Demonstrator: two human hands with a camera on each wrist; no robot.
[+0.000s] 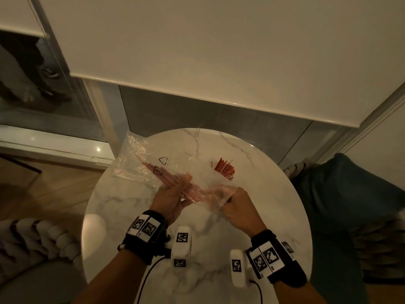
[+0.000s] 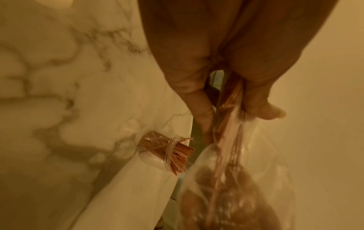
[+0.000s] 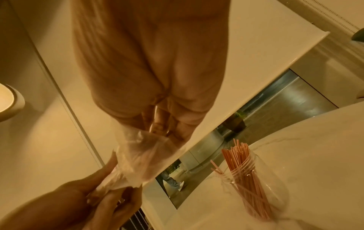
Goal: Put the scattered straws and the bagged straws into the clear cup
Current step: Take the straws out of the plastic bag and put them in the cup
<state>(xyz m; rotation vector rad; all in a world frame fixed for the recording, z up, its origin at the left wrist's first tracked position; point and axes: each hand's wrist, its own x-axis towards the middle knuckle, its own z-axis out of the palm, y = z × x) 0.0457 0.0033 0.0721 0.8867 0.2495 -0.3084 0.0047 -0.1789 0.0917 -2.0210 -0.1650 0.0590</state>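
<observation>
Above the round marble tabletop (image 1: 274,207), both hands hold a crinkled clear plastic bag (image 1: 140,163) in the air, with a bundle of thin pink-orange bagged straws (image 1: 175,183) lying slantwise inside it. The left hand (image 1: 173,198) has its fingers and thumb curled round the straw bundle through the film; in the left wrist view the bundle runs between thumb and fingers, though motion blur smears the lower bag and the straws into streaks. The right hand (image 1: 237,207) pinches the near end of the bag; the head view hides its fingertips behind the film, while the right wrist view shows the plastic gathered into a soft, wrinkled cone under the fingers. The bag's far end sticks out past the tabletop's left edge, and black recycling marks are printed on it.

Farther back on the tabletop stands the clear cup (image 3: 262,185), glassy and rounded, already holding a fanned sheaf of straws (image 3: 242,165). From the head view its wall is nearly invisible and only the straw tips read clearly. White veined stone shows soft grey streaks. Both wrists wear black bands with square black-and-white markers.
</observation>
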